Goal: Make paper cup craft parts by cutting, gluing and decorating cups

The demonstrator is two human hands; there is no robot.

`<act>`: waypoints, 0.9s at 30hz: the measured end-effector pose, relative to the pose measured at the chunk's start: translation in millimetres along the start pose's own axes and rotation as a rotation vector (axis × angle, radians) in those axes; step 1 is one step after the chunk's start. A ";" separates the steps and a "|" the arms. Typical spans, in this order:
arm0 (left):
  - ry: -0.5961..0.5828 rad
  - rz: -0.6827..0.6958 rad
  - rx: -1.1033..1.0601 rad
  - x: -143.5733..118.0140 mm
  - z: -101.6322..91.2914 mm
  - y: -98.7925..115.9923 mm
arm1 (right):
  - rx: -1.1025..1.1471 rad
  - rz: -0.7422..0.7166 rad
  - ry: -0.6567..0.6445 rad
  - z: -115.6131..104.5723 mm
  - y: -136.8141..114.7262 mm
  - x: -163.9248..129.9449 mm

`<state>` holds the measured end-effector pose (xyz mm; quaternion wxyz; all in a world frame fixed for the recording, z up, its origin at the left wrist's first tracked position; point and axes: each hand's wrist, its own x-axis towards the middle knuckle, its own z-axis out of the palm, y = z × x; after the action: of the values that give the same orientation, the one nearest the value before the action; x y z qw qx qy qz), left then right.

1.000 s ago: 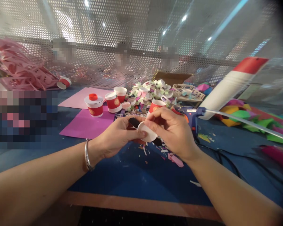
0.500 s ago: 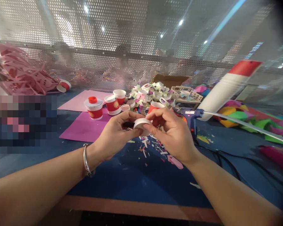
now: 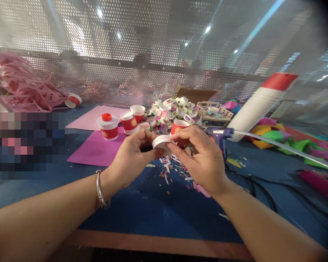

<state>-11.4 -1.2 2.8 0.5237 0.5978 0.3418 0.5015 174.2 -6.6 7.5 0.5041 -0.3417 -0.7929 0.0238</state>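
Note:
Between both hands is a small round white piece with a low rim [image 3: 161,142], like a cut-off paper cup base, held above the table. The fingers and thumb of my left hand [image 3: 136,151] pinch its left side. On its right edge, my right hand [image 3: 199,156] grips with thumb and fingertips. Something dark shows behind the left fingers; I cannot make it out. Just beyond the hands stands a red and white paper cup [image 3: 179,126], partly hidden. A blue glue gun [image 3: 220,136] with a long clear glue stick [image 3: 276,145] is beside my right hand.
Paper scraps [image 3: 166,169] litter the blue table [image 3: 153,211]. Behind are a pile of cut paper rings [image 3: 177,107], red cups [image 3: 129,123], one lidded cup [image 3: 108,131] and purple paper [image 3: 98,153]. At right are a leaning white tube [image 3: 258,105] and black cables [image 3: 262,189].
The white piece has turned slightly and moved a little left in the hands, showing more of its face. Both hands keep their grip. The camera view has shifted slightly.

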 end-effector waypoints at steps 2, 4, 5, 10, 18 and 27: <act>0.003 -0.010 -0.025 -0.8 1.3 0.8 | -0.010 -0.017 0.009 -0.5 -0.4 0.0; 0.000 -0.021 -0.050 -1.3 2.2 0.5 | -0.016 -0.037 0.019 -0.6 -0.2 0.2; -0.004 -0.027 -0.060 -1.5 2.5 0.0 | -0.018 -0.044 0.024 -0.6 -0.1 0.4; -0.007 -0.060 -0.076 -1.7 2.5 -3.5 | -0.029 -0.031 0.022 0.0 -0.3 2.0; -0.037 -0.064 -0.141 -4.2 7.1 -1.1 | -0.011 -0.024 0.024 -0.7 -2.2 0.8; -0.067 -0.018 -0.191 -2.3 4.2 -0.5 | 0.005 -0.055 0.049 -2.7 -3.8 0.8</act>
<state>-7.9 -4.4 2.0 0.5939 0.5584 0.2804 0.5069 174.2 -9.9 10.9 0.5245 -0.3191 -0.7894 0.0036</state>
